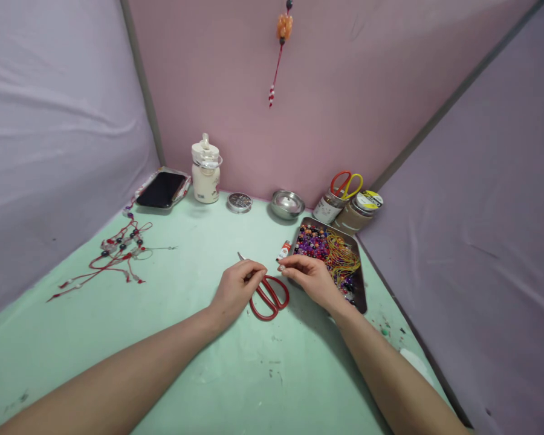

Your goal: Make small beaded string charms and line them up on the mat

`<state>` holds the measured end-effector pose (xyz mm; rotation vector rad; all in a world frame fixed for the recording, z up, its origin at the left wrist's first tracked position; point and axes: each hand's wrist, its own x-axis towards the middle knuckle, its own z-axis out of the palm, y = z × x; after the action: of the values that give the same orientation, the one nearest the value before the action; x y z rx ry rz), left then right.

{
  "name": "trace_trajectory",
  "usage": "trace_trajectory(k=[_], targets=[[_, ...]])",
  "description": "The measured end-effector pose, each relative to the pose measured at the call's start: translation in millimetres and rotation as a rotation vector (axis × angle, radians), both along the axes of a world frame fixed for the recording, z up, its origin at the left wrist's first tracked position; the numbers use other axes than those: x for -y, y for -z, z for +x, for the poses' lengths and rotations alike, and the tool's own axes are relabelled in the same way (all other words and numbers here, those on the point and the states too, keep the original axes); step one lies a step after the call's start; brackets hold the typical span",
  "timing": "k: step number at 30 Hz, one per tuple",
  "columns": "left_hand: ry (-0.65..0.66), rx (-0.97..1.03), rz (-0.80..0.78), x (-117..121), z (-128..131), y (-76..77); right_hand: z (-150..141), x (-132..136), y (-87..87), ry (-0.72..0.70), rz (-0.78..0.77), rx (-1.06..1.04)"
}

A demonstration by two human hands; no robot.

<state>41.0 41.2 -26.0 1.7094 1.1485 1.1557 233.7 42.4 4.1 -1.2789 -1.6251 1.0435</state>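
My left hand (241,283) hovers over the red-handled scissors (272,298), thumb and forefinger pinched together; whatever lies between them is too small to make out. A short gap away, my right hand (312,279) pinches a small clear bead (281,267) at its fingertips. The scissors lie on the table, their blades partly covered by my left hand. Beside my right hand is a metal tray (361,296) of mixed beads and yellow cord (343,257). A small red-and-white item (284,249) sits at the tray's left edge.
Red beaded cords (122,244) spread across the left of the green table (199,374). Along the back stand a phone (162,190), a white bottle (206,175), a spool (240,203), a metal bowl (287,205) and two jars, one holding scissors (346,185). A beaded pendant (284,27) hangs above.
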Motion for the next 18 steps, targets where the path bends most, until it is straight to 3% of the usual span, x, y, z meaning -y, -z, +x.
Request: trace_trajectory(k=[7,18], targets=[[0.073,0.017,-0.078,1.4,2.5,-0.3,-6.1,6.8,-4.4,-0.054,0.261,0.232],[0.242,0.283,-0.435,5.5,6.4,-8.4,-12.1,12.8,-6.0,-0.108,0.31,0.301]])
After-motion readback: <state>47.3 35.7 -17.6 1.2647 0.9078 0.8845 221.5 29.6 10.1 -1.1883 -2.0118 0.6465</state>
